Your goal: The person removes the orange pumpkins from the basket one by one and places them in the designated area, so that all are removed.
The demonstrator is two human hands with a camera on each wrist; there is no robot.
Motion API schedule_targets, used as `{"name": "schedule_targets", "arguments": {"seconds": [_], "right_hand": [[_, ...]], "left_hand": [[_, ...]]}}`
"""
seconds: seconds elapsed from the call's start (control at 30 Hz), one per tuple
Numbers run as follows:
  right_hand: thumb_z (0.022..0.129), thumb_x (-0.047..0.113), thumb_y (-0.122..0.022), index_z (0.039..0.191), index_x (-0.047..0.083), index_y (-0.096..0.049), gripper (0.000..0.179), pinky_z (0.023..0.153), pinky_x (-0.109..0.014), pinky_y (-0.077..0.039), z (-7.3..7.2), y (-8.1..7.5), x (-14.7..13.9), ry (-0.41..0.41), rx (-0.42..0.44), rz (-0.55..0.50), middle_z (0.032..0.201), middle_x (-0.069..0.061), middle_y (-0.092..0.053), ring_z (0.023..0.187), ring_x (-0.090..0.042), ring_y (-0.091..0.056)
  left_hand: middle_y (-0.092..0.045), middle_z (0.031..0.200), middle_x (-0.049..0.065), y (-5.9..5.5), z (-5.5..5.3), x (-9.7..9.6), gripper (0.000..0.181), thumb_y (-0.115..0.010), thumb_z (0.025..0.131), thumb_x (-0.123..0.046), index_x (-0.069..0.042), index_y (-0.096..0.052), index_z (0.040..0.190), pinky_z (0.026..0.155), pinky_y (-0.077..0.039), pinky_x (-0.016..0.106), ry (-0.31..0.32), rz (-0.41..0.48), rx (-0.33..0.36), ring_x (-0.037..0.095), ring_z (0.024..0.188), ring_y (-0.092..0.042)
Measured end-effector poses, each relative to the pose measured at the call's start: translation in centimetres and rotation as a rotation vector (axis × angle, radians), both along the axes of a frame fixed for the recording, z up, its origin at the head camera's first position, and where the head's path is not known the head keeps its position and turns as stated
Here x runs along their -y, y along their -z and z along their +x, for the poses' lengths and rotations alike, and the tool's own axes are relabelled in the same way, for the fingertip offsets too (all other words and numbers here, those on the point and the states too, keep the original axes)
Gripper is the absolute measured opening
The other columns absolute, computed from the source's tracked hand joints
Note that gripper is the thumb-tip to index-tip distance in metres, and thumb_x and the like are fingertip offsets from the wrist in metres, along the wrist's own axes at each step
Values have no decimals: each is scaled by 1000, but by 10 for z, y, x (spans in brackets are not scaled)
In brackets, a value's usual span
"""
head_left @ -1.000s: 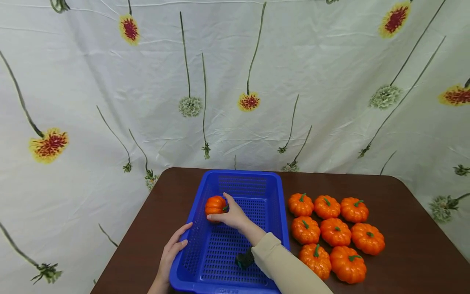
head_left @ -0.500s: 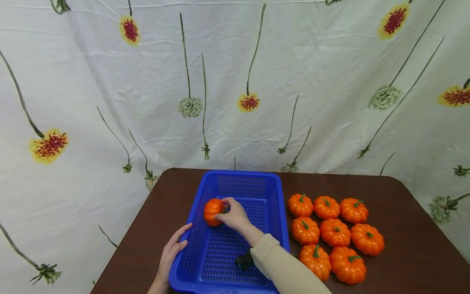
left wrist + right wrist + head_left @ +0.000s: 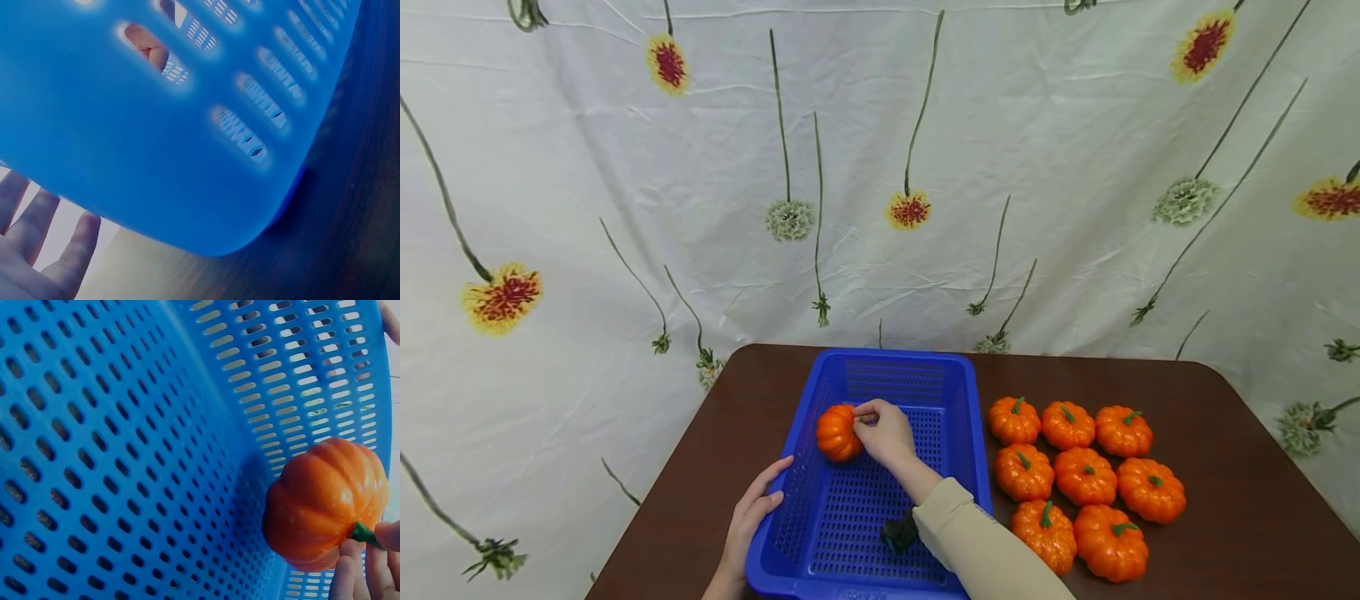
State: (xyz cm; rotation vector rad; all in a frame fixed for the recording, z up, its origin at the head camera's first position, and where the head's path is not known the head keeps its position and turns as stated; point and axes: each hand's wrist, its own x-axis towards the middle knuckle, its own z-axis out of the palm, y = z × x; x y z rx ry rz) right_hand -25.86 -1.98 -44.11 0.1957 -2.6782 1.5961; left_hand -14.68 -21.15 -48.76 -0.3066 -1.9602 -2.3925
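In the head view my right hand [image 3: 887, 429] is over the left part of a blue plastic basket [image 3: 958, 367]. Thumb and fingers pinch the green stem [image 3: 364, 534] of a small orange pumpkin [image 3: 837, 433]. The pumpkin lies tilted, its stem facing right, close to the basket's left wall inside. My left hand [image 3: 752, 508] rests against the outside of that wall near the rim, its fingers fairly straight. From the left wrist view, fingers [image 3: 81, 247] of this hand show beside the basket's edge.
Several orange pumpkins [image 3: 1086, 473] with green stems stand in rows right of the basket on the dark brown table [image 3: 1240, 500]. A white cloth [image 3: 865, 150] with printed flowers hangs behind. A small dark object [image 3: 898, 532] shows below the right sleeve [image 3: 977, 533].
My right hand's wide grip on the pumpkin's body has narrowed to a pinch at its stem, and the hand has shifted slightly right. The pumpkin has tilted; the left hand stays put.
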Motion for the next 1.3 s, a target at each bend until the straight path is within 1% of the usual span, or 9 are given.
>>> {"name": "schedule_targets", "arguments": {"seconds": [0.07, 0.2, 0.33, 0.47, 0.63, 0.83, 1.0, 1.2, 1.3], "right_hand": [[79, 8, -70, 91, 9, -70, 12, 67, -30, -49, 0, -2, -1, 1, -11, -1, 82, 0, -66, 77, -16, -64], [79, 12, -72, 90, 11, -70, 11, 71, -32, -50, 2, -8, -3, -8, -23, 23, 83, 1, -65, 77, -15, -63], [80, 15, -73, 89, 12, -71, 10, 70, -32, -50, 6, -14, -6, -26, 2, 27, 82, 3, -65, 77, -14, -62], [80, 15, -73, 89, 11, -72, 10, 68, -31, -51, 10, -20, -10, -45, 18, -14, 81, 2, -66, 78, -15, -61], [80, 14, -73, 91, 8, -72, 12, 69, -32, -51, 14, -31, -16, -78, 22, -73, 85, 0, -66, 80, -17, -61], [81, 15, -72, 93, 8, -72, 14, 70, -32, -52, 20, -46, -24, -110, 6, -130, 87, -2, -66, 80, -16, -61], [82, 17, -71, 95, 8, -71, 16, 70, -32, -52, 25, -60, -36, -126, -19, -156, 88, -2, -67, 81, -16, -61], [83, 18, -71, 97, 6, -71, 19, 67, -29, -52, 30, -74, -53, -122, -76, -198, 87, -4, -68, 76, -16, -62], [83, 18, -71, 97, 7, -71, 18, 65, -29, -52, 35, -80, -62, -97, -101, -208, 87, -5, -69, 75, -16, -62]], "left_hand": [[-49, 132, -3, 0, 0, 0, 42, -33, 99, -9, 4, -33, 140, 86, -48, 33, -4, 5, 13, 18, 112, -53], [-49, 132, -2, -1, 1, 0, 43, -33, 99, -9, 5, -32, 140, 86, -48, 33, 5, 11, 10, 18, 112, -53], [-50, 133, -2, -1, 2, 1, 43, -33, 99, -8, 5, -31, 140, 87, -48, 32, 18, 17, 8, 18, 113, -53], [-49, 133, -1, -1, 2, 2, 44, -32, 100, -8, 5, -29, 141, 88, -47, 32, 34, 25, 9, 18, 114, -53], [-49, 133, -2, -1, 3, 3, 44, -33, 100, -10, 5, -29, 141, 88, -47, 32, 27, 22, 17, 18, 114, -53], [-49, 133, -2, -2, 3, 2, 44, -34, 100, -11, 4, -30, 141, 88, -47, 31, 25, 14, 23, 18, 113, -52], [-49, 132, -2, -2, 3, 1, 45, -34, 100, -11, 3, -30, 142, 87, -48, 33, 28, 22, 37, 19, 113, -53], [-49, 133, 0, 0, 2, 2, 44, -33, 100, -9, 4, -28, 142, 87, -48, 34, 67, 62, 0, 19, 114, -53], [-49, 133, 0, 1, 1, 3, 44, -33, 100, -8, 4, -28, 142, 86, -48, 35, 63, 56, -14, 20, 113, -53]]}}
